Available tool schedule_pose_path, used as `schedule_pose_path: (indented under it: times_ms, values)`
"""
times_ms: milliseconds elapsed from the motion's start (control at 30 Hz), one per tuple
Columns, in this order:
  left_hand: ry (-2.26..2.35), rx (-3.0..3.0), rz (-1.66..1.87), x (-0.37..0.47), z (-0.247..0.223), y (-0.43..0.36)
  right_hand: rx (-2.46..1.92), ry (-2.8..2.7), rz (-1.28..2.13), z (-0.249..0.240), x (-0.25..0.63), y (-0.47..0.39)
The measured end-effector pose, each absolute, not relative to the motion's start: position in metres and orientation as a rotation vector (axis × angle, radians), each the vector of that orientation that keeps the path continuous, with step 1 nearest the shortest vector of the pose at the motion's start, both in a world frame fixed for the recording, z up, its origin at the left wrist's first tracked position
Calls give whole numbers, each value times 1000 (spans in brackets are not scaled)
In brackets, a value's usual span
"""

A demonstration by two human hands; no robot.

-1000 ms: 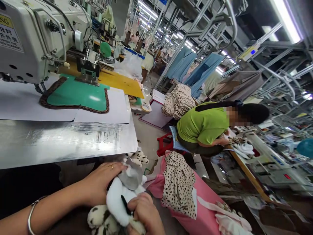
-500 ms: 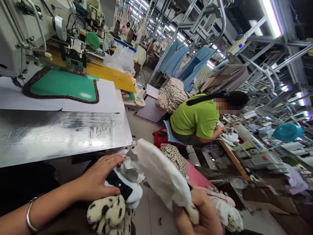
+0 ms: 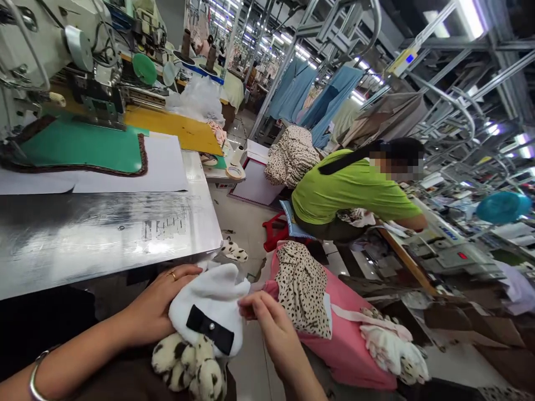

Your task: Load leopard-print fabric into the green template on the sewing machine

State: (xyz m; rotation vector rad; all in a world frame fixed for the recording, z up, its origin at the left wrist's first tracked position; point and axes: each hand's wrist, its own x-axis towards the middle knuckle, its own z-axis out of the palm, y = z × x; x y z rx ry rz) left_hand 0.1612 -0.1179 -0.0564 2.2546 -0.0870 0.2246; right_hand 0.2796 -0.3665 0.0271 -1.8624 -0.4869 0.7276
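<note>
On my lap lies a white fluffy piece (image 3: 209, 303) with a black bow (image 3: 209, 328), on top of spotted black-and-white plush pieces (image 3: 190, 365). My left hand (image 3: 156, 306), with a ring and a bracelet, rests on the white piece's left side and holds it down. My right hand (image 3: 267, 320) pinches the right edge of the white piece between thumb and fingers. Just above my hands is the shiny metal sewing table (image 3: 104, 234).
A sewing machine (image 3: 50, 50) stands over a green template (image 3: 79, 147) at the far left. A pink bin (image 3: 351, 351) with leopard-print fabric (image 3: 303, 289) stands right of my lap. A person in a green shirt (image 3: 351, 192) works at another machine.
My right hand lifted a white piece up and away to the right, then came back down; it now pinches the edge of the white piece with the bow on my lap.
</note>
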Motion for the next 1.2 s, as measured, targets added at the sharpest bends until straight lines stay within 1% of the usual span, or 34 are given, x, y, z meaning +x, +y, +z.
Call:
schedule_pose_path:
  times_ms: [133, 267, 333, 467, 533, 633, 700, 767, 833, 900, 1033, 1200]
  values:
    - [-104, 2301, 214, 157, -66, -115, -2041, -289, 748, -2, 286, -357]
    - [-131, 2322, 262, 160, -65, -113, -2028, -306, 860, -10, 281, -345]
    - [-150, 2326, 283, 162, -64, -112, -2071, -346, 760, -8, 280, -342]
    - [-141, 2344, 279, 159, -62, -113, -2138, -493, 391, -3, 279, -341]
    - [-42, 2329, 293, 149, -52, -116, -2115, -675, 286, -3, 276, -339]
    - [76, 2287, 374, 133, -21, -122, -2144, -884, 228, -5, 267, -330]
    - [-42, 2323, 445, 126, 3, -126, -2217, -908, 177, -7, 260, -323]
    - [-312, 2403, 464, 125, 19, -130, -2270, -913, 130, -7, 255, -317]
    - [-594, 2465, 376, 126, 23, -132, -2295, -918, 128, -7, 254, -311]
    - [-721, 2470, 310, 123, 16, -132, -2287, -913, 175, -7, 258, -307]
    - [-575, 2416, 380, 105, 1, -122, -2227, -839, 284, -8, 274, -305]
    - [-502, 2380, 145, 93, 10, -110, -2261, -756, 302, -14, 283, -304]
